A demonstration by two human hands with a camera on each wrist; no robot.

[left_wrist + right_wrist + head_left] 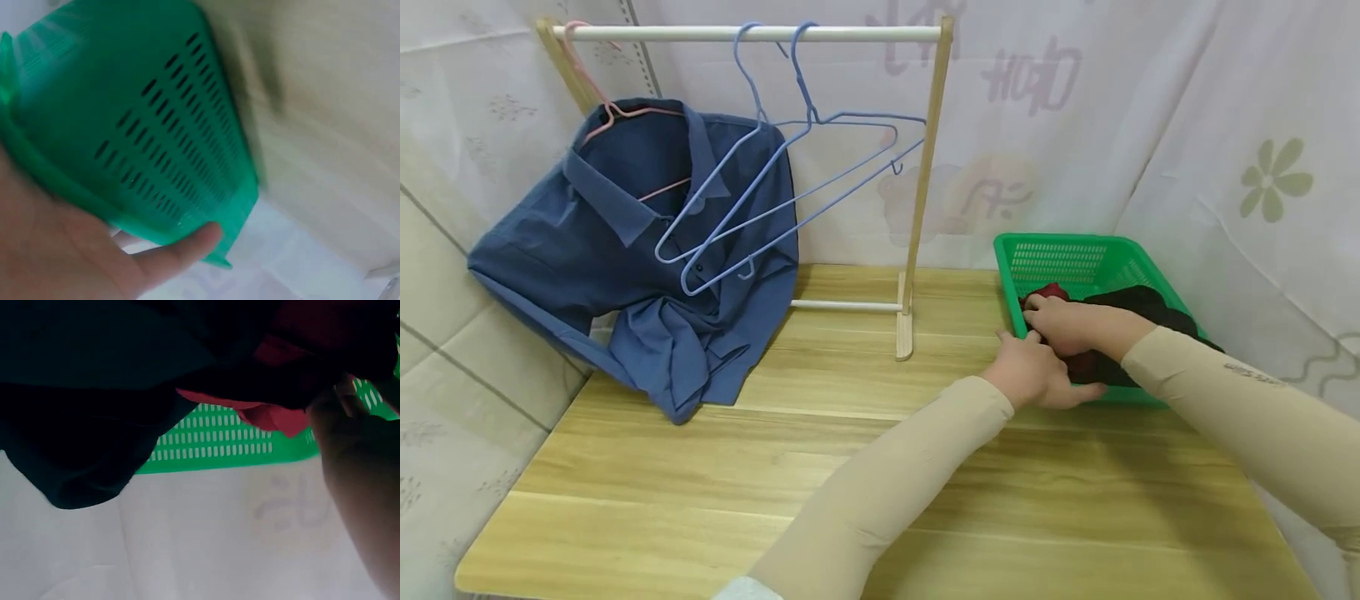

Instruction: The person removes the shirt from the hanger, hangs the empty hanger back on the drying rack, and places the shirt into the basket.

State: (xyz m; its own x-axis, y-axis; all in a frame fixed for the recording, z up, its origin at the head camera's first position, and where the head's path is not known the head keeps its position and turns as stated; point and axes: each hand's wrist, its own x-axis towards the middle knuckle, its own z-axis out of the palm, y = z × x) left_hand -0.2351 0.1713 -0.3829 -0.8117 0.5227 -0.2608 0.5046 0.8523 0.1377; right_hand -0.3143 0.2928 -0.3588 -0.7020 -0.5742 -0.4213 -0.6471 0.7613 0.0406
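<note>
A green plastic basket (1138,254) holds a dark red garment (275,419) and a black garment (81,437). My right hand (1063,321) reaches over the basket's near left side, its fingers bent among the red cloth. In the right wrist view those fingers are in shadow beside the cloth, and I cannot tell whether they grip it. My left hand (1033,375) is at the basket's front left corner, just below the right hand. Its thumb is stretched out to the right, and one straight finger (187,247) lies against the outside of the rim.
A wooden garment rack (921,167) stands on the table (850,467) at the back left. A blue shirt (730,333) hangs there on a pink hanger (613,108), partly behind two blue hangers (808,125). A patterned curtain (1217,158) is behind the basket.
</note>
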